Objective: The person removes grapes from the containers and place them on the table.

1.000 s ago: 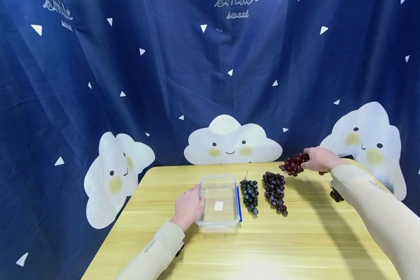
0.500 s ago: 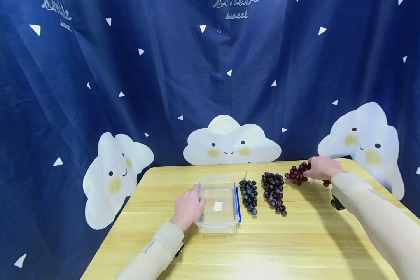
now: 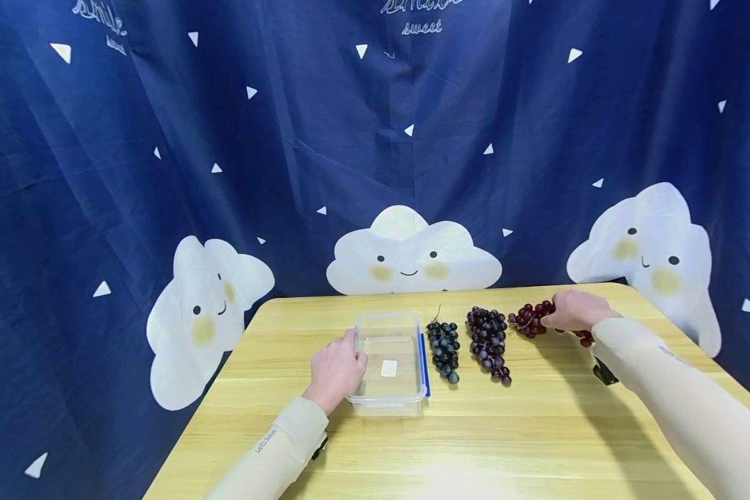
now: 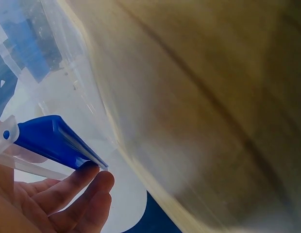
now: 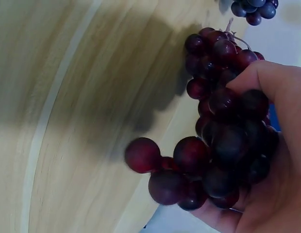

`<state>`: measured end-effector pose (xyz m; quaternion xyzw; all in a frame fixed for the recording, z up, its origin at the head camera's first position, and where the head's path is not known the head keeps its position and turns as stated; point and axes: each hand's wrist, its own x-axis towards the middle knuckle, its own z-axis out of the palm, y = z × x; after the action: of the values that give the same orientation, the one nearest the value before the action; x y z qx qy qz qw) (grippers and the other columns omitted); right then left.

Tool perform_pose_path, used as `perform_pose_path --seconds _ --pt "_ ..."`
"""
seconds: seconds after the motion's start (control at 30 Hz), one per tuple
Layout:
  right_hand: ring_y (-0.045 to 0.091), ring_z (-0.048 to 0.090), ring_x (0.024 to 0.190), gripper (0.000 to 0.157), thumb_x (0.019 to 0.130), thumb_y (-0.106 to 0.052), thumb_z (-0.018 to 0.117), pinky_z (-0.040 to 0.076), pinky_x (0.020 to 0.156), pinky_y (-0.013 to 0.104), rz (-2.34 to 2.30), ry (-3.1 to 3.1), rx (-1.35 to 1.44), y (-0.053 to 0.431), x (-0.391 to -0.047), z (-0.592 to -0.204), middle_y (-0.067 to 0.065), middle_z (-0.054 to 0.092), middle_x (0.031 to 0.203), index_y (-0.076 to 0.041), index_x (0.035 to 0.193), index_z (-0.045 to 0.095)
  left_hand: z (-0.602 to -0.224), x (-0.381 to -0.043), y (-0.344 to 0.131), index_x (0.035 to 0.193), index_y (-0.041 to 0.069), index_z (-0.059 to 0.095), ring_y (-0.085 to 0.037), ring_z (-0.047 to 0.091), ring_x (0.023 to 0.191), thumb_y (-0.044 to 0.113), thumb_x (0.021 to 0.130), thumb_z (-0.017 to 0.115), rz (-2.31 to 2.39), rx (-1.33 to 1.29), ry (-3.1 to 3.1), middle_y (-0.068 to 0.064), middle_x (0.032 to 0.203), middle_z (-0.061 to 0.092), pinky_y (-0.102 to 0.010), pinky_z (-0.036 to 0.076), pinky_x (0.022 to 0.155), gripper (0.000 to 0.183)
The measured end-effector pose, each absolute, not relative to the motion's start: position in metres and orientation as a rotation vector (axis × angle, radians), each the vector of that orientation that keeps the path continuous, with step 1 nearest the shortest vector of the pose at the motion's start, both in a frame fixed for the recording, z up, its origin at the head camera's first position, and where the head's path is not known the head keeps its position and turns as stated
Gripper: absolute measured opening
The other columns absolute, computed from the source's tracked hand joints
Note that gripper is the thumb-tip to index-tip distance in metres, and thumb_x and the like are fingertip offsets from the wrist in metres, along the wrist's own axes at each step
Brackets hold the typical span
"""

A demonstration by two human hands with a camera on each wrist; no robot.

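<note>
My left hand grips the left wall of a clear plastic food container, which stands lidless on the table. In the left wrist view its fingers curl against a blue latch folded out from that side. At the back right, my right hand holds a bunch of red grapes low over the tabletop. The right wrist view has the thumb and fingers wrapped round these grapes, whose lower end hangs free; whether they touch the wood I cannot tell.
Right of the container lie a bunch of blue-black grapes and a bunch of purple grapes, side by side on the wooden table. A second blue latch sticks out on the container's right. Behind hangs a dark blue curtain.
My right hand has lowered the red grapes toward the table and shifted them slightly right. The left hand and the container have stayed in place.
</note>
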<state>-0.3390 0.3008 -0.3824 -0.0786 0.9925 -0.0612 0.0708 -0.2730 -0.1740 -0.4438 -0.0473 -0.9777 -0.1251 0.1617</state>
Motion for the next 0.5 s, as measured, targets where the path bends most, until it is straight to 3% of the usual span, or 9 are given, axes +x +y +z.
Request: perform_pose_path --seconds 0.23,0.5 --pt "0.024 0.057 0.073 0.039 0.09 -0.049 0.061 0.046 0.063 0.044 -0.172 2.911 -0.219 0.304 -0.331 -0.378 0.007 0.065 0.086 -0.011 0.084 0.065 -0.442 -0.273 -0.173 0.138 0.009 0.057 -0.019 0.05 0.056 0.03 0.09 0.057 -0.366 -0.131 -2.8 -0.007 0.081 0.066 -0.034 0.036 0.046 0.053" --pt "0.023 0.055 0.072 0.041 0.094 -0.049 0.059 0.045 0.07 0.045 -0.214 2.859 -0.221 0.309 -0.325 -0.387 0.01 0.063 0.086 -0.01 0.081 0.058 -0.444 -0.274 -0.174 0.137 0.008 0.058 -0.02 0.057 0.064 0.03 0.091 0.059 -0.349 -0.152 -2.787 -0.011 0.095 0.072 -0.036 0.043 0.052 0.05"
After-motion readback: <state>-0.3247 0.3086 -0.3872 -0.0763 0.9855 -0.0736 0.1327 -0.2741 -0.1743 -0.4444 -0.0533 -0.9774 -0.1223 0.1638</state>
